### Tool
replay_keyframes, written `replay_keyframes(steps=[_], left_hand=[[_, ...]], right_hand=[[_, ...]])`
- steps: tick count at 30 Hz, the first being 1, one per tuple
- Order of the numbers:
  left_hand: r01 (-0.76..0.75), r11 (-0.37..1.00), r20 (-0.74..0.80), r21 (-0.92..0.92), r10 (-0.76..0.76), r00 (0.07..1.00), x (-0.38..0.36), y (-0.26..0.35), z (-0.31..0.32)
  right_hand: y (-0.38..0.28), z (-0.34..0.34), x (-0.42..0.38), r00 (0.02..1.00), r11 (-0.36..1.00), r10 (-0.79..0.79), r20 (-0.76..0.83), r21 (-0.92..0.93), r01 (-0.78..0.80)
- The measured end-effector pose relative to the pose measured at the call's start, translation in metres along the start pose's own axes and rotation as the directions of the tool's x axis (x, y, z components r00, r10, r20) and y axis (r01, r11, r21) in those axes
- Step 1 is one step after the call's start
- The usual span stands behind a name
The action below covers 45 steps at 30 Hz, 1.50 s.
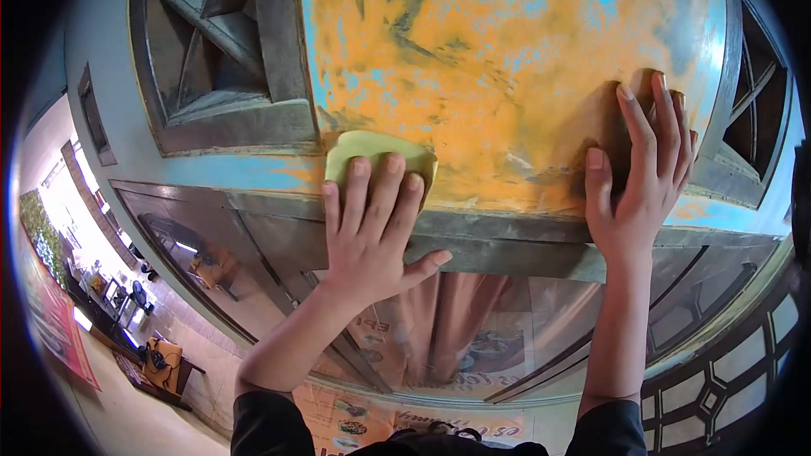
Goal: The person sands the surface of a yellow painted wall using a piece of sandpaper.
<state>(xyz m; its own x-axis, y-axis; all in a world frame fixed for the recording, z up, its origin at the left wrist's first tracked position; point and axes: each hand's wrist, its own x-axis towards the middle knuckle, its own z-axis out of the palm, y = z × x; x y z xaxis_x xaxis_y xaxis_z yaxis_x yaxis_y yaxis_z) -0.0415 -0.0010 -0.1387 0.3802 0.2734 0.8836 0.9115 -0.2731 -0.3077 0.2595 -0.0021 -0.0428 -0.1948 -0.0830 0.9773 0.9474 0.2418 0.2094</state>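
- Yellow-green sheet (376, 145): centre-left of the frame, against the lower edge of the orange-and-blue panel (507, 59); likely light, thin and flexible, liable to crease or tear.
- Grip: best held flat beneath several fingers, away from its curling corners.
- Your left hand (372, 236): holding the sheet under outstretched fingers, thumb free.
- Your right hand (638, 165): holding nothing visible, fingers spread at the panel, right of frame.
- Count: one sheet, one panel, two hands, two lattices (upper left (211, 24), right (752, 100)).
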Motion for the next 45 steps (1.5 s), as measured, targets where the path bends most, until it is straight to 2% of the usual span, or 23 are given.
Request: replay_keyframes(steps=[2, 3, 6, 10, 11, 14, 15, 18, 22, 26, 27, 30, 31, 34, 35, 38, 39, 42, 43, 45], left_hand=[[-0.054, 0.997, -0.007, 0.048, 0.054, 0.999, 0.003, -0.012, -0.003], [0.058, 0.998, -0.004, 0.018, -0.058, 0.998, 0.006, -0.018, -0.009], [0.120, 0.993, -0.073, -0.022, -0.121, 0.990, 0.003, -0.024, -0.004], [-0.023, 0.998, 0.014, 0.050, 0.022, 1.000, -0.008, -0.033, -0.008], [0.055, 0.997, -0.019, 0.046, -0.054, 0.998, -0.008, -0.047, -0.009], [0.057, 0.998, -0.064, 0.028, -0.055, 0.996, -0.013, -0.052, -0.006], [-0.030, 0.999, -0.042, 0.032, 0.032, 0.999, -0.015, -0.046, -0.005], [-0.139, 0.987, -0.008, 0.075, 0.140, 0.990, -0.019, -0.046, -0.004], [-0.012, 1.000, -0.034, -0.004, 0.012, 0.999, -0.023, -0.052, -0.004], [-0.182, 0.982, -0.004, 0.058, 0.183, 0.983, -0.036, -0.047, 0.005], [-0.147, 0.985, 0.018, 0.088, 0.146, 0.989, -0.033, -0.053, 0.002], [0.000, 1.000, -0.014, -0.007, 0.000, 1.000, -0.023, -0.044, -0.005], [-0.067, 0.998, 0.049, -0.011, 0.068, 0.996, -0.028, -0.032, 0.002], [-0.337, 0.941, 0.010, 0.025, 0.337, 0.942, -0.022, 0.004, 0.007], [-0.332, 0.943, -0.001, 0.036, 0.332, 0.943, -0.012, -0.004, 0.007], [-0.033, 0.999, 0.121, 0.004, 0.033, 0.992, 0.018, -0.014, -0.019], [-0.060, 0.998, 0.122, -0.010, 0.061, 0.991, 0.019, -0.004, -0.017], [-0.349, 0.937, 0.025, 0.017, 0.349, 0.937, 0.011, 0.020, 0.000], [-0.360, 0.932, 0.060, 0.029, 0.358, 0.932, 0.016, 0.013, -0.005], [-0.201, 0.979, 0.113, 0.038, 0.196, 0.974, 0.027, 0.005, -0.015]], right_hand=[[-0.001, -0.002, -0.001, 0.999, 1.000, -0.005, 0.038, -0.024, 0.005], [0.000, -0.001, -0.001, 1.000, 1.000, -0.005, 0.022, -0.022, 0.005], [0.000, 0.002, -0.003, 1.000, 1.000, 0.001, -0.002, -0.016, -0.002], [-0.007, 0.002, -0.016, 0.999, 0.998, 0.030, 0.009, -0.056, -0.030], [-0.009, 0.001, -0.019, 0.999, 0.997, 0.044, 0.024, -0.067, -0.042], [-0.009, 0.003, -0.021, 0.998, 0.996, 0.055, 0.029, -0.078, -0.053], [-0.009, 0.004, -0.022, 0.998, 0.996, 0.053, 0.023, -0.075, -0.051], [-0.008, 0.006, -0.024, 0.999, 0.995, 0.045, 0.008, -0.088, -0.044], [-0.009, 0.006, -0.025, 0.999, 0.995, 0.047, 0.000, -0.093, -0.047], [-0.010, 0.005, -0.024, 0.999, 0.996, 0.050, -0.001, -0.080, -0.050], [-0.010, 0.004, -0.024, 0.999, 0.996, 0.053, 0.001, -0.074, -0.052], [-0.010, 0.004, -0.024, 0.998, 0.996, 0.060, 0.006, -0.067, -0.059], [-0.010, 0.003, -0.024, 0.998, 0.995, 0.068, 0.014, -0.069, -0.067], [-0.009, 0.002, -0.023, 0.998, 0.996, 0.059, 0.016, -0.065, -0.058], [-0.008, 0.002, -0.023, 0.998, 0.997, 0.059, 0.019, -0.058, -0.058], [-0.007, 0.002, -0.026, 0.998, 0.997, 0.066, 0.022, -0.041, -0.065], [-0.007, 0.002, -0.025, 0.998, 0.997, 0.066, 0.019, -0.040, -0.065], [-0.006, 0.000, -0.025, 0.998, 0.998, 0.057, 0.032, -0.041, -0.056], [-0.008, -0.003, -0.024, 0.997, 0.997, 0.054, 0.051, -0.055, -0.051], [-0.009, -0.005, -0.024, 0.996, 0.997, 0.055, 0.068, -0.062, -0.051]])
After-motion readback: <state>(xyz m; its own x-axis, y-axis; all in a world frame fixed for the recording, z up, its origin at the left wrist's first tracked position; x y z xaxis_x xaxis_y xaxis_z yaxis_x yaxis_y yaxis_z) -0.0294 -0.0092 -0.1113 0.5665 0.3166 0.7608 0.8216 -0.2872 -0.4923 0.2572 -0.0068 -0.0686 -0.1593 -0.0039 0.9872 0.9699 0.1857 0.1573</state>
